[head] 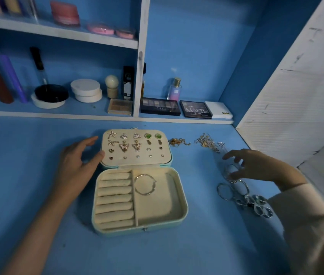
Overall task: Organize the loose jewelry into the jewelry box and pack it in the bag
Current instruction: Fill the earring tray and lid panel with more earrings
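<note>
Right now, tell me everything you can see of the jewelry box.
The jewelry box lies open on the blue table: mint shell, cream velvety lining, small clasp in front. Its lid is laid back, its panel pinned with earrings: starfish, triangles, green hearts, butterflies, studs. The base has ring rolls on the left, no rings visible, and a tray on the right holding one silver bangle. The left hand touches the lid's left edge.

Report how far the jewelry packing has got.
Done: earrings sit in the lid of the open mint-green jewelry box; one silver bangle lies inside. In hand: the right hand reaches over loose silver bangles. Left: those, gold chains, silver rings; no bag visible.
</note>
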Demonstrator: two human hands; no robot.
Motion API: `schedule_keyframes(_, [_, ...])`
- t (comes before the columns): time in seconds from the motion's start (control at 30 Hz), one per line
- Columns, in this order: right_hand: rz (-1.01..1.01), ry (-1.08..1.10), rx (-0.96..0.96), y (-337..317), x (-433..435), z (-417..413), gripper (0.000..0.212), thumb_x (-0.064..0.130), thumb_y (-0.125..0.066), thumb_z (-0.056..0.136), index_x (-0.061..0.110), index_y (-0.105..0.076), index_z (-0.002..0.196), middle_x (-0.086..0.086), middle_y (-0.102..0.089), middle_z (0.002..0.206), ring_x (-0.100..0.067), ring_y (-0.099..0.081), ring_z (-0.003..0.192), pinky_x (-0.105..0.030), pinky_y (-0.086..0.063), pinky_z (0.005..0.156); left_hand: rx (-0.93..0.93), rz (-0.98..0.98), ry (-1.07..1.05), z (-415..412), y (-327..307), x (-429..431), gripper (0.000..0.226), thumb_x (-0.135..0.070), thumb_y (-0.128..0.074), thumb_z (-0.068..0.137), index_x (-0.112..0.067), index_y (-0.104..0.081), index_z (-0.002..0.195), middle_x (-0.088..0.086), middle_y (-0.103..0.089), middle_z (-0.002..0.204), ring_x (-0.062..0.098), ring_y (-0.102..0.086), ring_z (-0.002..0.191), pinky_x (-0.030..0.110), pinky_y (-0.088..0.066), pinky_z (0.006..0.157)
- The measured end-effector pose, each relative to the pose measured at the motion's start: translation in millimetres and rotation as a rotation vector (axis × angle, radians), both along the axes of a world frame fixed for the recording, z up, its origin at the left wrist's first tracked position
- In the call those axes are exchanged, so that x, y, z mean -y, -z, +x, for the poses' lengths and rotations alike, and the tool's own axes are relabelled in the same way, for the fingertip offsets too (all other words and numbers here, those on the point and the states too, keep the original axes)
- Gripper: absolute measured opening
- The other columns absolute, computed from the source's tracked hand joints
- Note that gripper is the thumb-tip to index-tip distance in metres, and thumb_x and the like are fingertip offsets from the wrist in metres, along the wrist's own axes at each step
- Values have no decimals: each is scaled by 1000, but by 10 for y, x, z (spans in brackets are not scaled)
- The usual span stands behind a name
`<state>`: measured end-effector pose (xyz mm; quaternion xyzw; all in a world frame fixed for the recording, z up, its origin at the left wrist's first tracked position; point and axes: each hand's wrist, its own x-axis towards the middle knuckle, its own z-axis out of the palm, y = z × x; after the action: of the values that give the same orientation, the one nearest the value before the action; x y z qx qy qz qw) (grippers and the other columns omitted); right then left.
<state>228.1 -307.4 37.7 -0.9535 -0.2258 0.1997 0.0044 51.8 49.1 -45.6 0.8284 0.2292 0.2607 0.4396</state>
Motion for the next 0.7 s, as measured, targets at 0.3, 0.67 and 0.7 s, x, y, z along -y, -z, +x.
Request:
schedule_keyframes(0.3, [102, -64, 69, 89, -30, -49, 37, 28, -71, 78, 32, -55, 110, 5, -47, 95, -11, -52, 84, -23, -41, 78, -1, -15, 5, -4, 4, -10, 43, -20, -68, 86, -25, -57, 127, 0, -57, 128, 19, -46, 125, 43, -38, 104])
schedule_keyframes(0.67, [460, -256, 279, -112, -478, -436, 45, 20, -75, 77, 22, -61, 120, 5, -52, 103, -4, -53, 78, -13, -42, 70, -24, 15, -10, 5, -22, 22, 44, -20, -65, 87, -24, -55, 129, 1, -55, 128, 19, -43, 126, 30, -34, 95])
schedule_keyframes(0.7, [532, -308, 267, -116, -584, -542, 44, 21, -76, 77, 22, -61, 118, 7, -54, 100, -2, -54, 79, -11, -43, 70, -24, 18, -8, 14, -26, 33, 44, -20, -65, 87, -23, -55, 130, 2, -55, 128, 18, -42, 126, 29, -33, 94])
